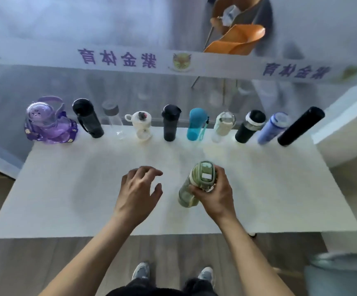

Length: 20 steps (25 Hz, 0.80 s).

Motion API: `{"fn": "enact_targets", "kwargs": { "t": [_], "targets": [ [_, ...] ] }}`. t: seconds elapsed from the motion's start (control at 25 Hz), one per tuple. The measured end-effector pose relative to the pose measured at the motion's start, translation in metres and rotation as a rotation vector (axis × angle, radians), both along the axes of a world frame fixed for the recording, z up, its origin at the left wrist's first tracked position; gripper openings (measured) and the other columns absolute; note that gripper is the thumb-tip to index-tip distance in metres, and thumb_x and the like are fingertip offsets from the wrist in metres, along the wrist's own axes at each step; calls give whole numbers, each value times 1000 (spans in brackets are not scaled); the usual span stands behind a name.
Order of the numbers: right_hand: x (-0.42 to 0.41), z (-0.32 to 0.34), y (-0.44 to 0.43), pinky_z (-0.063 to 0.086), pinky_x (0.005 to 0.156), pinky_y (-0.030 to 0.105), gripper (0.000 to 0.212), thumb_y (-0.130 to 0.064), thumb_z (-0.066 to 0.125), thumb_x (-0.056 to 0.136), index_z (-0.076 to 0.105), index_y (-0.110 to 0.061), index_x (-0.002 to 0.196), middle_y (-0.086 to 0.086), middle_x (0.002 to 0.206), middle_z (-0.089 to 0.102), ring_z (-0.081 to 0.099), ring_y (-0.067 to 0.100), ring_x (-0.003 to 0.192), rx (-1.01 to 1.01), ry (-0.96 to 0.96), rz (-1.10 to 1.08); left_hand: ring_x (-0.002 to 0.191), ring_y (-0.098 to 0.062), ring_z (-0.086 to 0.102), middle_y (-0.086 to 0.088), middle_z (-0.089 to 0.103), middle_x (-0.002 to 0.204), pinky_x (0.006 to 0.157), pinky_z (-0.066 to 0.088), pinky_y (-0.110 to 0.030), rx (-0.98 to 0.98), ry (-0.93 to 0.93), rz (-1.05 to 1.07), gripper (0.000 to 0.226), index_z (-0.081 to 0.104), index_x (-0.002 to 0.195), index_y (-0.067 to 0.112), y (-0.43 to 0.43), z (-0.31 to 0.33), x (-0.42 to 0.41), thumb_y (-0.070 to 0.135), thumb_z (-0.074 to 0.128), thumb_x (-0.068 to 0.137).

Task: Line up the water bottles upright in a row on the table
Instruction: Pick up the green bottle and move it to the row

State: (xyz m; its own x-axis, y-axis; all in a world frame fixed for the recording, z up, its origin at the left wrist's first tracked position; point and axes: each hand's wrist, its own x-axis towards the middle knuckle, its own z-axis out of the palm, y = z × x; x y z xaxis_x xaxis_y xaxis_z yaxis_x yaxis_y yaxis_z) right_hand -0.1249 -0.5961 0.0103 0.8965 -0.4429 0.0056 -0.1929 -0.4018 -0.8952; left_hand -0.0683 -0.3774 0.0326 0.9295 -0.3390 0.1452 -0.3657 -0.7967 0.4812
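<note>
Head view: right hand (216,195) fingers (195,190) wrap green bottle (194,184).

Ten water bottles (169,122) stand upright in a row along the far edge of the tabletop (66,189). Nearer, right of centre, an eleventh bottle (191,189) stands alone in the right hand (216,195). The left hand (139,193) hovers just left of it. A chair (235,39) stands behind the tabletop.
</note>
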Motion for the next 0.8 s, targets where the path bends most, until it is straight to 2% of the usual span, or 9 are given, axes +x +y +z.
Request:
{"fn": "enact_targets", "kwargs": {
  "t": [0.24, 0.48, 0.8],
  "targets": [
    [-65, 1, -130, 51, 85, 23, 69, -28, 93, 62, 51, -42, 114, -10, 112, 65, 64, 7, 102, -23, -46, -165, 115, -27, 52, 4, 62, 121, 100, 38, -42, -8, -38, -116, 27, 64, 116, 27, -138, 7, -31, 26, 65, 89],
    [-99, -4, -240, 55, 88, 35, 71, -27, 94, 61, 55, -28, 121, -5, 113, 65, 64, 15, 102, -44, -46, -274, 114, -23, 52, 7, 61, 120, 100, 35, -38, 2, -15, -239, 27, 64, 115, 29, -247, -1, -71, 28, 65, 88],
    [-84, -8, -359, 54, 87, 32, 69, -29, 94, 62, 55, -31, 119, -5, 113, 67, 65, 14, 103, 3, 15, -397, 116, -25, 52, 6, 61, 122, 99, 37, -39, 25, 18, -329, 26, 64, 115, 29, -355, -8, -33, 29, 65, 90]
  ]
}}
